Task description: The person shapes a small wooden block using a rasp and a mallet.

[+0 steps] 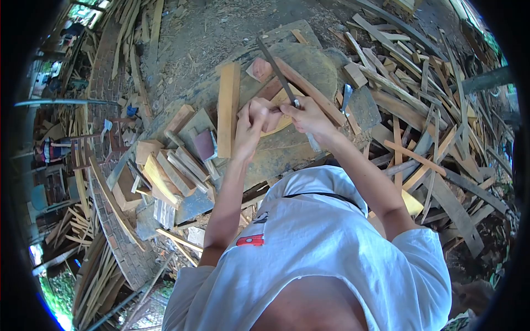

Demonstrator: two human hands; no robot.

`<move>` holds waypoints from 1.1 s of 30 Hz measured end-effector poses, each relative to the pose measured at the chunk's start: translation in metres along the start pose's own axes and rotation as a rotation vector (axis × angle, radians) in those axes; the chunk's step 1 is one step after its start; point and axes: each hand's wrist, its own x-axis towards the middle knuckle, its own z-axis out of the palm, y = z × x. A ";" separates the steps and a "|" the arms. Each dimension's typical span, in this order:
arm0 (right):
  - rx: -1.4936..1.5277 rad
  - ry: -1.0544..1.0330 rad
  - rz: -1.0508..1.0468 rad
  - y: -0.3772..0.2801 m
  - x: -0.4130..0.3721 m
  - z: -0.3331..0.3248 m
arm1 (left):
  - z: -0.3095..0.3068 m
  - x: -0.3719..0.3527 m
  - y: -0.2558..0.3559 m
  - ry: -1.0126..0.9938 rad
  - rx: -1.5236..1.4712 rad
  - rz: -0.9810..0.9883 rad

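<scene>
My right hand [310,118] is closed round a long, narrow dark metal tool [274,65] that looks like a file. Its dark length points away from me and to the left, and a pale end [314,142] shows below my fist. Beside it, my left hand [250,124] is closed on a small reddish wood piece [271,120], partly hidden by the fingers. Under and behind both hands lie a yellowish board [283,98] and a long reddish wood bar [312,91]. Left of my left hand rests a thick light plank [227,105].
The worn work surface [265,160] carries a wood block [259,70], a blue-handled tool [346,98], a purple-faced block [205,144] and several offcuts [179,165] on the left. Scrap wood [425,116] is heaped at right. A brick strip [118,237] runs along the left.
</scene>
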 end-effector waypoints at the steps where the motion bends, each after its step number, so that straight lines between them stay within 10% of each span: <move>1: 0.008 0.009 0.003 0.001 0.002 0.001 | -0.003 0.002 -0.005 0.035 0.333 0.165; 11: -1.047 0.227 -0.327 0.041 0.024 -0.005 | -0.005 0.019 -0.023 0.249 1.369 0.240; 33: -1.429 0.271 -0.397 0.070 0.017 0.011 | -0.012 0.037 -0.056 0.264 1.490 0.423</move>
